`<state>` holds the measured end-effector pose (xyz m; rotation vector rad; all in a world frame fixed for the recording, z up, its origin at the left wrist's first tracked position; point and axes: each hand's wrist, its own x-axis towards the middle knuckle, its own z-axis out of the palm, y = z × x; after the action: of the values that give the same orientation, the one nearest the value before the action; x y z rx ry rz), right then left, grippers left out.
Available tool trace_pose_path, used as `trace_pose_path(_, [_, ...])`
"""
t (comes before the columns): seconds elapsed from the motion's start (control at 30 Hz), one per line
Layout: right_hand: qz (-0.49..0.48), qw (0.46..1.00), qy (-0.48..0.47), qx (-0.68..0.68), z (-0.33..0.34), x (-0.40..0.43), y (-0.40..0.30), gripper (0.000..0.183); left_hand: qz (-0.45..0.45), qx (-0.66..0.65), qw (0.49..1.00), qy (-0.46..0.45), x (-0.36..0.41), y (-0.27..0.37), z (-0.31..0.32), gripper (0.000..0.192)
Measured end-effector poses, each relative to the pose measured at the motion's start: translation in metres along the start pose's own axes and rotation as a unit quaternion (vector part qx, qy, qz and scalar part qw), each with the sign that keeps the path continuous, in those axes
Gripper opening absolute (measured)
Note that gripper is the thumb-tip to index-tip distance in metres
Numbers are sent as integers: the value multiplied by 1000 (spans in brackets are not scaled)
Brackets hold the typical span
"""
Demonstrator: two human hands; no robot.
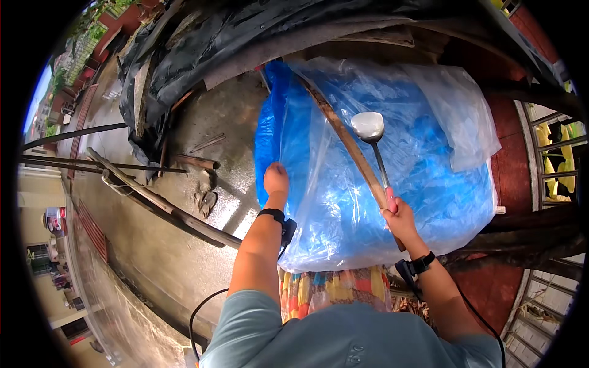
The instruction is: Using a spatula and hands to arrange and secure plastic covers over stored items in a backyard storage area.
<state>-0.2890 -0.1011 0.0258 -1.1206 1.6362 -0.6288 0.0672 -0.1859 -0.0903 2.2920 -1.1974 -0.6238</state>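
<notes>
My right hand (401, 221) grips the pink handle of a metal wok spatula (368, 126), its broad head pointing away from me. A long wooden slat (343, 133) runs slantwise beside it and passes under the same hand; whether my fingers also hold the slat is hard to tell. My left hand (276, 179) is closed at the left edge of a blue plastic sheet (271, 119), its fingertips hidden. Crumpled clear plastic (340, 230) lies over the blue sheet, covering a broad, boxy pile whose contents do not show.
Black tarp (184, 69) hangs along the far side. Wooden poles (170, 209) cross at left above wet concrete, where a pair of shoes (205, 198) lies. Dark logs (529, 234) and a railing (536, 152) stand at right. Patterned cloth (331, 287) hangs just before me.
</notes>
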Motion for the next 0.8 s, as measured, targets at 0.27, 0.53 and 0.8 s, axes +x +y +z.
trace_pose_path(0.27, [-19,997,8,72,64,77,-63,20,-162,40,985,-39,-67,38,-12,73])
trace_pose_path(0.53, [-30,994,-23,102,86,107,-105,18,-275,24,952,-135,-89,23,-39,67])
trace_pose_path(0.8, [23,995,-96,-9,83,144,-123,21,-52,168,980,97,-127,32,-8,60])
